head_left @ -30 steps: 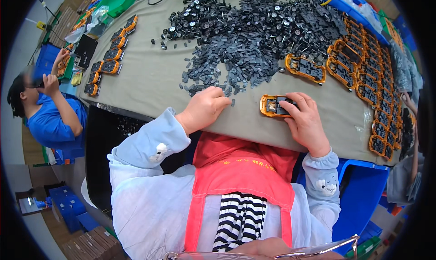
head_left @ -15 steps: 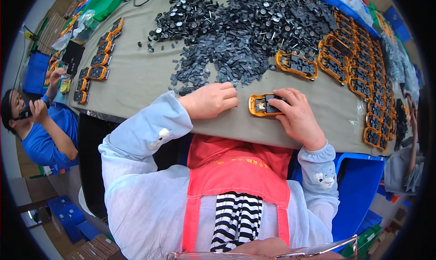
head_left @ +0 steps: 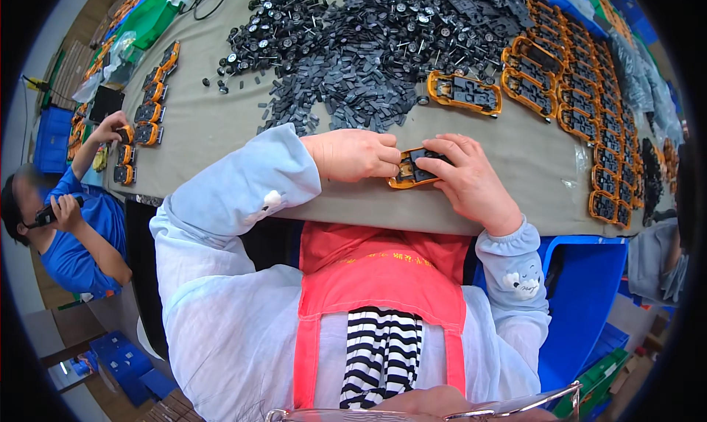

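Note:
My right hand grips an orange toy car body with a black underside, lying bottom up near the table's front edge. Its fingers and thumb wrap over the right end. At the car's left end, my left hand has its fingertips pinched together against it. What those fingertips hold, if anything, is hidden. Just beyond my hands spreads a heap of small flat black pieces. One more upturned orange car body lies farther off to the right.
Black wheels on axles are piled at the back. Rows of orange car bodies fill the right side. A short line of cars stands at left, where another person's hand holds one. A blue bin sits below the table's right front.
My left hand has moved right and now meets the car's end. The car has shifted slightly left in my right hand. The other person's hand has reached to the left line of cars.

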